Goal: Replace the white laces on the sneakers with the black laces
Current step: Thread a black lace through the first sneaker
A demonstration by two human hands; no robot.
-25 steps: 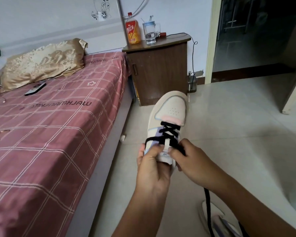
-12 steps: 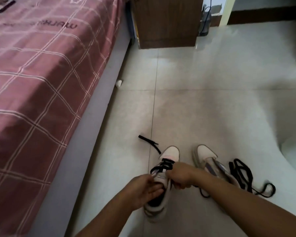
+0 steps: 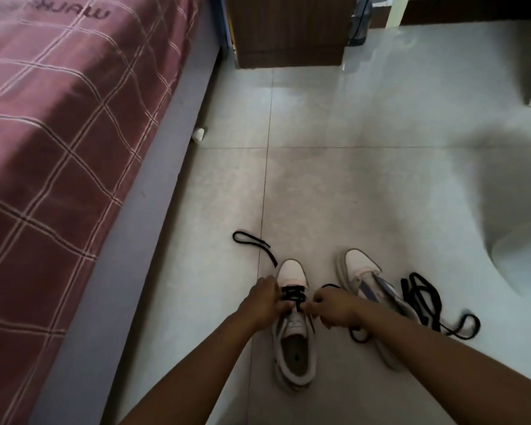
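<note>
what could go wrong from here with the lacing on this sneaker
The long free end of the black lace trails across the floor beyond the toe of the sneaker, so pulling may leave the two ends uneven. The left hand and right hand work close together at the eyelets, so a crossing could be skipped. The second sneaker lies against a loose lace pile that might tangle.

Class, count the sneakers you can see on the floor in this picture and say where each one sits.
2. One sneaker lies between the left hand and right hand, part laced in black. The second sneaker lies to its right, partly under the right forearm, beside a loose black lace.
</note>
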